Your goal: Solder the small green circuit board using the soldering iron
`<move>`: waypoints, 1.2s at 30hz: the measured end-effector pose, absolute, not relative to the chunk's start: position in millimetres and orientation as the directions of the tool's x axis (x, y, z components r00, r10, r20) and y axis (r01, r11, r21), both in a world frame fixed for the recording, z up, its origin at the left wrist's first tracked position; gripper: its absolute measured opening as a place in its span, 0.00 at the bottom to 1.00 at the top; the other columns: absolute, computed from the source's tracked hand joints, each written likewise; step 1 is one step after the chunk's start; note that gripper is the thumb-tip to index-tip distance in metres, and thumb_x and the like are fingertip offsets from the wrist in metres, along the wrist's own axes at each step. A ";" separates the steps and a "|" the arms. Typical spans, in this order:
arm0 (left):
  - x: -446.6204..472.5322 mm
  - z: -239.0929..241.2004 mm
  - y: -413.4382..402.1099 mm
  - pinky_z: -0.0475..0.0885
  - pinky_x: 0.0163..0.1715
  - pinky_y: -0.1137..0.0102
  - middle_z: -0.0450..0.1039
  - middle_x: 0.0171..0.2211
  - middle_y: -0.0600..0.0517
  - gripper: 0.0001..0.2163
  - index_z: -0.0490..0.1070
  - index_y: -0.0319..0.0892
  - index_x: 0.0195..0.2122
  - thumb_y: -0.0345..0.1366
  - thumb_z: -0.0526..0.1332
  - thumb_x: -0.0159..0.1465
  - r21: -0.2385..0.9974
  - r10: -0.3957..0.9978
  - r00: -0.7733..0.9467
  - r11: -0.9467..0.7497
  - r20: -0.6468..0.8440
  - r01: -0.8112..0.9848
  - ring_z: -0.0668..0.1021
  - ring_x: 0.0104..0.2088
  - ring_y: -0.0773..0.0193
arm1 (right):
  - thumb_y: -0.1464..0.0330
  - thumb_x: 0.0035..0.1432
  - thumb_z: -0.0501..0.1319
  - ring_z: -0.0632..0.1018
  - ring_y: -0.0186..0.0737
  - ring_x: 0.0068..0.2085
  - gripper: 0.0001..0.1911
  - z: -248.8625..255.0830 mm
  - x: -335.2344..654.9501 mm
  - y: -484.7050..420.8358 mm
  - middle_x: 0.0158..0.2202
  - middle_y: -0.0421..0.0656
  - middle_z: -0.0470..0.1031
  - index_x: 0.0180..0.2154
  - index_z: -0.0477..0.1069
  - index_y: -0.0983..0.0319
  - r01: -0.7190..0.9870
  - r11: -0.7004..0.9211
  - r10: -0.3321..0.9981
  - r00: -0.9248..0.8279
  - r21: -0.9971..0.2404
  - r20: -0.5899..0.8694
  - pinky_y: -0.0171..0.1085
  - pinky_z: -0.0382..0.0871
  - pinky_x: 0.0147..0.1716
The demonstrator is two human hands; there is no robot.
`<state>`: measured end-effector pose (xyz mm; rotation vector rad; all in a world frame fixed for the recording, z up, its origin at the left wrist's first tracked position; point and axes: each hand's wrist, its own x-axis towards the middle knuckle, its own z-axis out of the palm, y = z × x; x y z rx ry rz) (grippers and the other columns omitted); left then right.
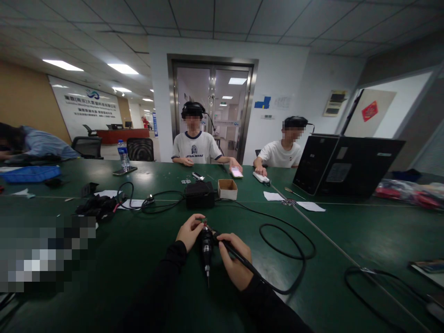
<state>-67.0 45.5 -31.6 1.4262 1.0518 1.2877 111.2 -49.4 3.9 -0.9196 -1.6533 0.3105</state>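
Observation:
A black electric screwdriver stretches out in front of me, its metal bit pointing toward me. My left hand is closed at its rear end, thumb and forefinger pinching by a small green and red part. To the right of the tool, my right hand grips a thick black cable near its end. That cable end sits close against the screwdriver's side; whether it is joined to it I cannot tell.
Beyond my hands stand a black power box and a small cardboard box. Tangled black cables lie left. A computer tower rests at the right. Two people sit opposite, one touching a phone. A water bottle stands back left.

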 end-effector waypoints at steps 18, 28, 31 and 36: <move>-67.1 -35.8 48.1 0.70 0.47 0.64 0.79 0.36 0.49 0.14 0.69 0.44 0.44 0.41 0.62 0.57 0.975 0.972 0.086 -0.222 0.219 0.027 0.80 0.40 0.58 | 0.73 0.59 0.57 0.78 0.39 0.34 0.07 6.6 111.2 -50.2 0.32 0.43 0.77 0.35 0.73 0.59 0.415 0.652 0.696 0.006 -0.635 0.718 0.36 0.72 0.34; -67.8 -35.4 47.1 0.70 0.46 0.64 0.79 0.36 0.49 0.13 0.69 0.44 0.44 0.39 0.60 0.58 0.972 0.973 0.080 -0.222 0.217 0.072 0.80 0.40 0.58 | 0.72 0.59 0.57 0.78 0.40 0.35 0.06 3.8 112.4 -48.8 0.33 0.43 0.77 0.36 0.73 0.59 0.407 0.647 0.707 -0.004 -0.644 0.708 0.36 0.72 0.35; -68.2 -35.1 47.4 0.70 0.46 0.64 0.79 0.36 0.50 0.13 0.69 0.45 0.44 0.40 0.61 0.58 0.973 0.974 0.078 -0.220 0.215 0.072 0.80 0.39 0.58 | 0.72 0.59 0.57 0.78 0.40 0.35 0.07 4.7 112.5 -49.1 0.33 0.43 0.77 0.36 0.73 0.60 0.407 0.647 0.707 -0.004 -0.644 0.707 0.36 0.72 0.35; -68.1 -36.7 48.4 0.70 0.47 0.64 0.79 0.36 0.50 0.14 0.69 0.44 0.44 0.40 0.60 0.58 0.970 0.971 0.077 -0.230 0.224 0.080 0.80 0.40 0.59 | 0.72 0.59 0.57 0.78 0.39 0.34 0.06 6.6 112.2 -49.8 0.33 0.43 0.77 0.35 0.73 0.60 0.413 0.642 0.709 -0.002 -0.645 0.705 0.36 0.72 0.35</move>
